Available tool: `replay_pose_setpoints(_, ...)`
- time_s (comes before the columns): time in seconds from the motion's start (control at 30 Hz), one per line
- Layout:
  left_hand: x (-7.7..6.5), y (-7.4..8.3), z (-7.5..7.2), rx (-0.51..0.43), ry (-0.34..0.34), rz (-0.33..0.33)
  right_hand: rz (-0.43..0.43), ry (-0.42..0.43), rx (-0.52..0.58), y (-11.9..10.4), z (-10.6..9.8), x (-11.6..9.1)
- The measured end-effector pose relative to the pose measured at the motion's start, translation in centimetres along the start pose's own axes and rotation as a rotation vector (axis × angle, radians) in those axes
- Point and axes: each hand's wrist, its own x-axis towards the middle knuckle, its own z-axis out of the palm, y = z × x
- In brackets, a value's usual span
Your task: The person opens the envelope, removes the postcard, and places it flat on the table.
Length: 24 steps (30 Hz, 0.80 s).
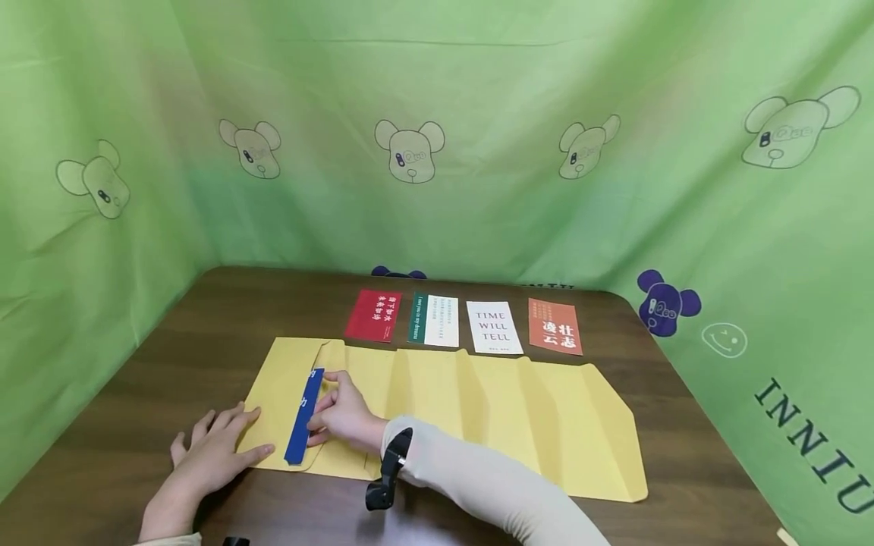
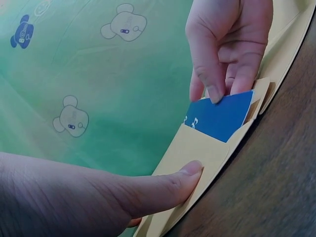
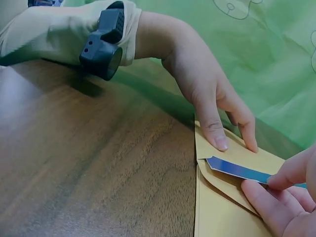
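A blue card (image 1: 303,425) with white characters sits partly inside the leftmost yellow envelope (image 1: 268,425), its right strip showing at the envelope's mouth. My right hand (image 1: 350,413) pinches that exposed edge between thumb and fingers, as the left wrist view also shows with the card (image 2: 217,116). My left hand (image 1: 215,451) rests with spread fingers on the left side of the same envelope; its thumb (image 2: 170,190) presses the envelope's face. The card's inner part is hidden inside the envelope.
More yellow envelopes (image 1: 437,387) overlap in a row to the right, flaps rightward. Behind them lie a red card (image 1: 369,322), a green-and-white card (image 1: 442,322), a white card (image 1: 495,341) and an orange card (image 1: 542,307). A green curtain (image 1: 478,212) surrounds the wooden table (image 1: 177,364).
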Motion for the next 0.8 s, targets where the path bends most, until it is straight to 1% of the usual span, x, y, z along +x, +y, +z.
replay_pose_setpoints(0.13,0.1,0.1,0.0,-0.006,0.003,-0.001,0.029,0.003,0.042,-0.3,-0.3,0.0)
replay_pose_setpoints(0.27,-0.1,0.0,-0.1,-0.016,0.001,-0.011,0.056,-0.003,0.043,-0.6,-0.8,-0.2)
replay_pose_setpoints(0.47,0.0,0.1,0.0,-0.024,-0.014,-0.012,0.099,0.004,0.000,-1.2,-2.0,-0.6)
replay_pose_setpoints(0.6,0.2,0.2,0.1,-0.024,-0.022,-0.017,0.094,0.010,-0.044,-1.7,-2.7,-0.7)
replay_pose_setpoints(0.8,0.0,0.1,0.0,-0.027,-0.018,-0.013,0.093,-0.011,-0.116,-2.5,-3.6,-0.8)
